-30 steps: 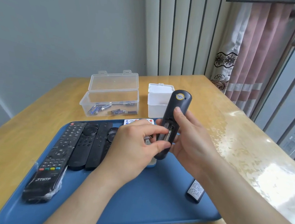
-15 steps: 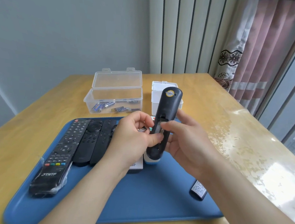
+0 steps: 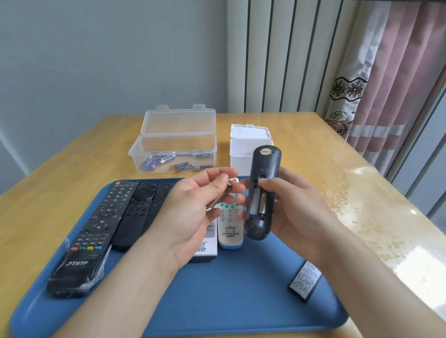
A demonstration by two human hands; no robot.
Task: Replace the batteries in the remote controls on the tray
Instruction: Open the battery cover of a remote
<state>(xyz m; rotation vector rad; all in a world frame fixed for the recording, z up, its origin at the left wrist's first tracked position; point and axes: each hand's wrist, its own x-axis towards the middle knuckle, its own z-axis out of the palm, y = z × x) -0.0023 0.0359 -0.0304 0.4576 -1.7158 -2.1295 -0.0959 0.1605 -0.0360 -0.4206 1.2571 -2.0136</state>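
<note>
My right hand (image 3: 302, 212) holds a black remote (image 3: 265, 169) upright, back side toward me. Its battery compartment is open and one battery (image 3: 262, 204) still sits inside. Just left of the remote, my left hand (image 3: 189, 209) pinches a second battery (image 3: 218, 197) between thumb and fingers. Both hands hover over the blue tray (image 3: 232, 303). The remote's loose battery cover (image 3: 304, 280) lies on the tray at the right.
On the tray's left lie a wrapped THTF remote (image 3: 88, 241), two slim black remotes (image 3: 135, 215) and a white remote (image 3: 229, 229). Behind the tray stand an open clear box of batteries (image 3: 175, 151) and a white box (image 3: 246, 150). The wooden table ends near a curtain on the right.
My left hand has drawn a battery out of the compartment and moved left, away from the remote. The right hand has kept the remote upright.
</note>
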